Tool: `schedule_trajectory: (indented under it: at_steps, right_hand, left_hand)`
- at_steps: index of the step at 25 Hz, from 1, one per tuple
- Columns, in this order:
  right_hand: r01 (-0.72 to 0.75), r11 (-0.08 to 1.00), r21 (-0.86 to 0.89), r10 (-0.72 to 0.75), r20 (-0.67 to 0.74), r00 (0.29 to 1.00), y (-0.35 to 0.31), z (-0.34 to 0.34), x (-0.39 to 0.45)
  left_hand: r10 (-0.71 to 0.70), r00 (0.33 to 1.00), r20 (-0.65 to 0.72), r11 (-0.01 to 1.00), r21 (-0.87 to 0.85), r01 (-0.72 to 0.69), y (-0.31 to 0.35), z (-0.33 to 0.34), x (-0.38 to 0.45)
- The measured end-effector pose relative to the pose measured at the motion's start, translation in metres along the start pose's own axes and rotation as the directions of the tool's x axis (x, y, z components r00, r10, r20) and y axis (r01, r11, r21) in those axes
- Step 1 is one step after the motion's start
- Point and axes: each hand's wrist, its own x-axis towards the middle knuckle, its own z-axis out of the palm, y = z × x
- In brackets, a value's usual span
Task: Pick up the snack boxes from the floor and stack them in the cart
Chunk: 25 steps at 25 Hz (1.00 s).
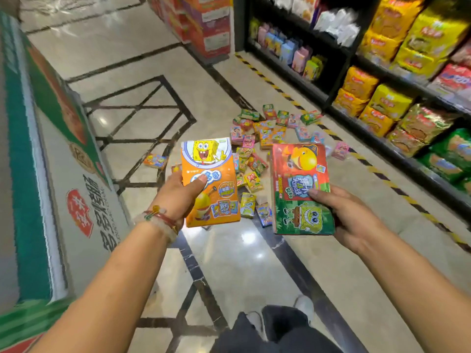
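Note:
My left hand [178,194] grips an orange snack box [210,171] with a yellow cartoon sponge on it, thumb across its front, held up above the floor. My right hand [346,215] grips a red and green snack box [300,179], thumb on its front face. Both boxes are held flat, side by side at about chest height. Beyond them several small snack boxes [265,138] lie scattered in a pile on the shiny tiled floor. One orange box [155,160] lies apart to the left of the pile. No cart is in view.
A large cardboard carton [58,159] with green and red print fills the left side. Black shelves [392,80] packed with yellow, red and green snack bags run along the right, edged by yellow-black floor tape [387,179]. Stacked cartons [204,24] stand at the back. My shoes [280,317] show at the bottom.

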Motion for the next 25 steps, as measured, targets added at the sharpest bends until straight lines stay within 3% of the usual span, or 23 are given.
schedule_trajectory:
  at_steps: [9, 13, 16, 20, 25]
  right_hand:
    - [0.211, 0.977, 0.014, -0.191, -0.375, 0.907, 0.003, -0.118, -0.145]
    - [0.256, 0.940, 0.225, -0.134, -0.449, 0.884, 0.019, -0.182, -0.217]
    - [0.285, 0.900, 0.329, -0.088, -0.503, 0.860, 0.033, -0.227, -0.280]
    - [0.426, 0.846, 0.322, -0.110, -0.675, 0.730, 0.065, -0.298, -0.374]
    - [0.543, 0.790, 0.284, -0.101, -0.814, 0.572, 0.110, -0.372, -0.469]
  left_hand:
    - [-0.016, 0.927, 0.374, 0.995, 0.093, -0.020, 0.014, 0.137, -0.051]
    - [-0.040, 0.854, 0.518, 0.988, 0.148, -0.043, -0.003, 0.223, -0.089]
    - [-0.098, 0.771, 0.629, 0.985, 0.169, -0.014, -0.023, 0.297, -0.137]
    - [-0.133, 0.644, 0.754, 0.966, 0.245, -0.087, -0.057, 0.393, -0.216]
    - [-0.229, 0.456, 0.860, 0.952, 0.295, -0.077, -0.100, 0.486, -0.312]
